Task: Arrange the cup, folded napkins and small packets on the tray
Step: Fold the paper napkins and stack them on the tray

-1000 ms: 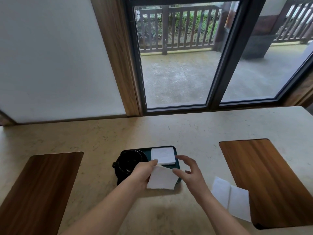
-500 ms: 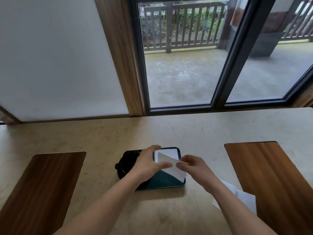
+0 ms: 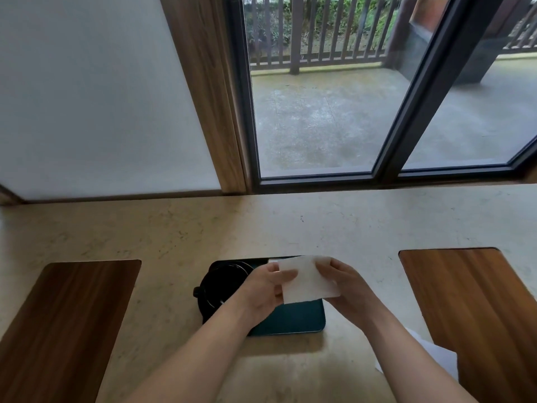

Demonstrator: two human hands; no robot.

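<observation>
Head view: left hand (image 3: 263,289) and right hand (image 3: 347,289) pinch a white napkin (image 3: 308,282) above teal tray (image 3: 293,321) holding black cup (image 3: 223,283).

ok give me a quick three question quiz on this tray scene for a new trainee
1. True or false: both hands hold the white napkin above the tray.
2. Multiple choice: where is the black cup? A) on the right wooden inlay B) at the left end of the tray C) in the right hand
3. Fill in: the loose white napkins partly hidden behind the right forearm lie on the ____, not on the tray.

Key
1. True: the left hand and the right hand each pinch one side of it.
2. B
3. Counter
</observation>
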